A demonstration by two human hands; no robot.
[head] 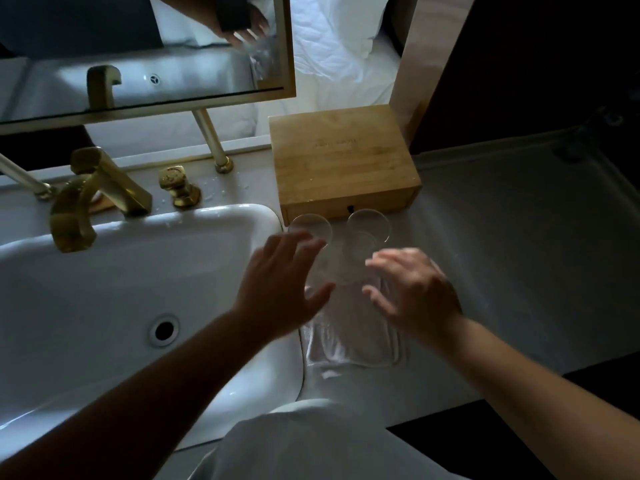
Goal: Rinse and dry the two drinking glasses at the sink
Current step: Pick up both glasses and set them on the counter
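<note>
Light: dim overall, daylight from behind the gold-framed mirror [145,57].
Glare: soft sheen on white ceramic sink [104,271] rim.
Shadows: right side & bottom corners nearly black.
Blur: both hands motion-smeared.
Distortion: wide-angle bending at edges.

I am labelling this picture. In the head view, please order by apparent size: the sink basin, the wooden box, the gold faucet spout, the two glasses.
1. sink basin
2. wooden box
3. gold faucet spout
4. left glass and right glass: they look alike, so I do not rank them; hands partly cover both.
</note>
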